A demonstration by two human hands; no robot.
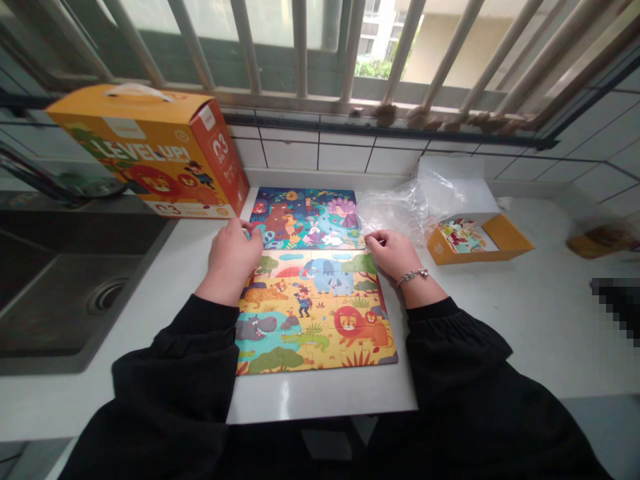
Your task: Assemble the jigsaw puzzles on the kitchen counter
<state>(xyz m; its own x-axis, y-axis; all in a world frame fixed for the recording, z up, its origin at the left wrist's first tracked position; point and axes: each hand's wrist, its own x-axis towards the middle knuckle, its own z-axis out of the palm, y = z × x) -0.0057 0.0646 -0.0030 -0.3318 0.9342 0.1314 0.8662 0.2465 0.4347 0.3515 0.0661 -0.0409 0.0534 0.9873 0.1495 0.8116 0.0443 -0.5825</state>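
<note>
A dark blue jigsaw puzzle (305,220) with night-forest animals lies flat on the counter. Directly below it, close against its near edge, lies a yellow jigsaw puzzle (313,313) showing a lion, elephants, a hippo and a crocodile, its pieces joined. My left hand (234,250) is closed at the blue puzzle's left edge, near the lower corner, thumb toward the picture. At the lower right corner of the same puzzle, my right hand (395,255) pinches the edge, with the curled fingers partly hidden. A bracelet circles my right wrist.
An orange puzzle box (160,160) with a handle stands at the back left, beside a dark sink (55,287). To the right are crumpled clear plastic (395,207) and an opened small orange box (480,243) with loose pieces inside. Window bars run behind the tiled wall edge.
</note>
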